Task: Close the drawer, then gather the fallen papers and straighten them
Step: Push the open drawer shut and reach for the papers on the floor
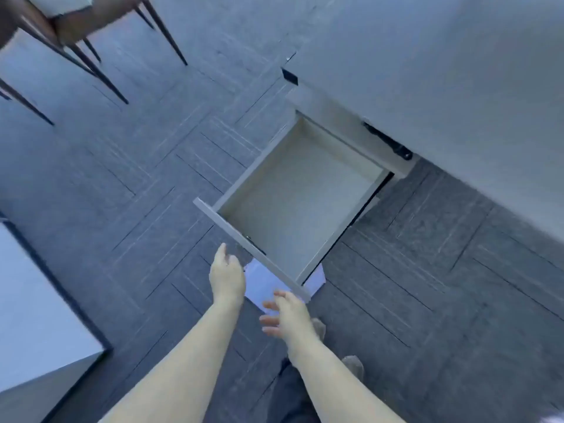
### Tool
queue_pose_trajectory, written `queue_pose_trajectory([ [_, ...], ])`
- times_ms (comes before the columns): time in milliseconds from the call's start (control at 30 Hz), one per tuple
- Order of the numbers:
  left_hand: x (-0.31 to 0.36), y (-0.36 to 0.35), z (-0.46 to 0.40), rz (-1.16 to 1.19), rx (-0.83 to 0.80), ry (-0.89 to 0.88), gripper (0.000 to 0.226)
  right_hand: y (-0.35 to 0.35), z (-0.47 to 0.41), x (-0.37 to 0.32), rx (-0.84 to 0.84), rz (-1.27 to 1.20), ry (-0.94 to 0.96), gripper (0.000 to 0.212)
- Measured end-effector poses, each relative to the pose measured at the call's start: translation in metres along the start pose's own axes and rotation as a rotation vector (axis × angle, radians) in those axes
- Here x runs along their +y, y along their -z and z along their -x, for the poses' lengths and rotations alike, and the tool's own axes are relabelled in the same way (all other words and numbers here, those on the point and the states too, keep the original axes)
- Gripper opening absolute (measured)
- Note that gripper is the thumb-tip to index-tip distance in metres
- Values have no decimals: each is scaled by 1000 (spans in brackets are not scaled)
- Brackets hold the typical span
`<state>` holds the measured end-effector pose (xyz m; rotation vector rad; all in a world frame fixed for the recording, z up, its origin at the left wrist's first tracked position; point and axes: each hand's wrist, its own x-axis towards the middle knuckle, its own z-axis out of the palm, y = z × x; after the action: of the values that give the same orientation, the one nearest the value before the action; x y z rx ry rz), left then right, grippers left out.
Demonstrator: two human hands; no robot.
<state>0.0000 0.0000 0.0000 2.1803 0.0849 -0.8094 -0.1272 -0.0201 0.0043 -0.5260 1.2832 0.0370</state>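
A grey drawer [253, 242] stands pulled far out from under a grey desk [442, 87]; its pale inside is empty. White papers [264, 282] lie on the carpet beneath the drawer's front panel, partly hidden by it. My left hand [226, 274] hovers just in front of the panel's left part, fingers apart, holding nothing. My right hand [288, 317] is lower and nearer to me, over the papers' near edge, fingers spread, holding nothing.
Dark grey carpet tiles [137, 184] cover the floor. A chair with thin dark legs [91, 65] stands at the far left. A white-topped piece of furniture [36, 306] fills the left near side. My feet [354, 366] are below the right forearm.
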Motion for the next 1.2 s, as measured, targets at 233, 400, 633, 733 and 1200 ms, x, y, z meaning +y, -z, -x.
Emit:
queue_pose_trajectory([
  [233, -21, -21, -41, 110, -87, 109, 47, -5, -26, 0, 68, -352, -62, 25],
  [400, 2, -41, -49, 60, -122, -1, 42, 10, -37, -29, 106, -347, 16, 29],
  [633, 52, -100, -73, -19, -112, -136, 32, 46, -63, -95, 173, -302, 114, 37],
  [733, 77, -134, -80, -93, -60, -208, 28, 66, -75, -126, 164, -298, 159, 27],
  [1200, 162, -250, -110, -275, 70, -403, 20, 134, -121, -233, 141, -236, 255, 42],
])
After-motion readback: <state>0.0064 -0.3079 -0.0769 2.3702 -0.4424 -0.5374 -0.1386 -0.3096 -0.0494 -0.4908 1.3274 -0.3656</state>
